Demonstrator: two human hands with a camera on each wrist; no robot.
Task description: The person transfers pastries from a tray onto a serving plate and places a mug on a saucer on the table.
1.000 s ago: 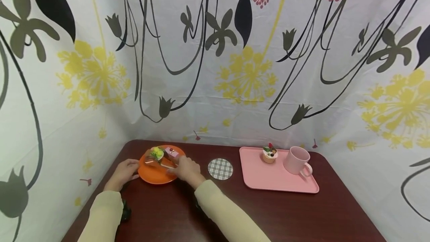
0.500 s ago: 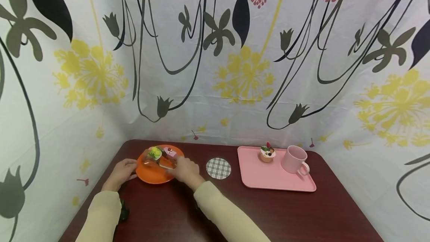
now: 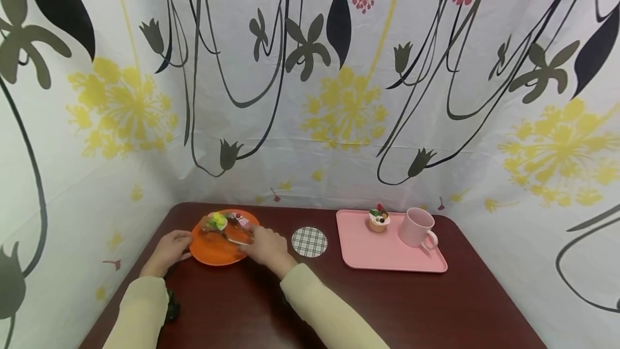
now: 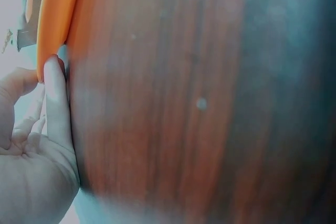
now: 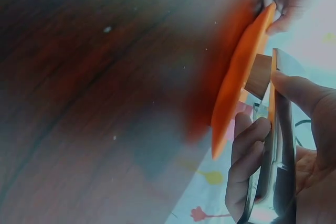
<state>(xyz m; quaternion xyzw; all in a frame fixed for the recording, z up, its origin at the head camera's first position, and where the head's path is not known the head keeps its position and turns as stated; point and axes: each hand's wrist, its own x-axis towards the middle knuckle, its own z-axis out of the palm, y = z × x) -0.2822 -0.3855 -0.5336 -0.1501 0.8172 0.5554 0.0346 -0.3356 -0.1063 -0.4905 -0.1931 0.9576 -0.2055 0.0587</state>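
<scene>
An orange plate [image 3: 213, 256] lies at the far left of the table. My left hand [image 3: 167, 249] pinches its left rim; in the left wrist view the thumb [image 4: 22, 82] and forefinger meet at the plate's edge. On the plate sit a small cupcake [image 3: 219, 221] with a yellow-green top and a pink cake slice [image 3: 244, 222]. My right hand [image 3: 266, 246], over the plate's right side, grips shiny metal tongs [image 5: 283, 145]. The tongs' arms reach to either side of the cupcake; whether their tips press on it I cannot tell.
Right of the plate lies a round checked coaster [image 3: 309, 242]. Farther right, a pink tray [image 3: 368, 255] bears a fruit-topped cupcake [image 3: 379, 220] and a pink mug [image 3: 416, 228]. A flower-patterned curtain [image 3: 271, 176] hangs behind the dark wooden table [image 3: 232, 311].
The whole scene has shifted slightly left in the head view. Both hands keep their hold, and the plate and tongs stay almost the same relative to each other.
</scene>
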